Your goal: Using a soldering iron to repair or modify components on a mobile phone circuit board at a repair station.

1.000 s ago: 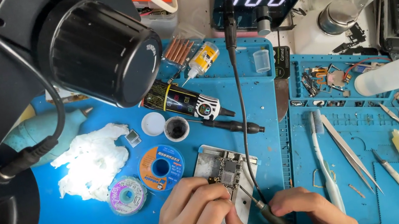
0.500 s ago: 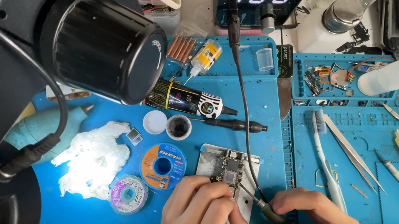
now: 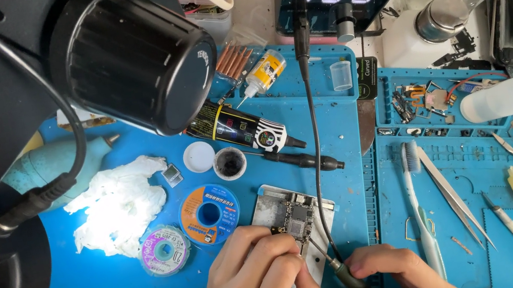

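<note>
On the blue tabletop mat (image 3: 334,152), left hand (image 3: 259,282) fingers pinch a circuit board (image 3: 293,218); right hand (image 3: 393,277) fingers grip a soldering iron (image 3: 332,263).

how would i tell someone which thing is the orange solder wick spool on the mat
Start at the big blue work mat and find the crumpled white tissue on its left part. Just right of the tissue lie two flat round spools, above the left hand. The orange solder wick spool is the larger, right one with a blue centre; its neighbour, the purple spool, is smaller and paler.
</note>
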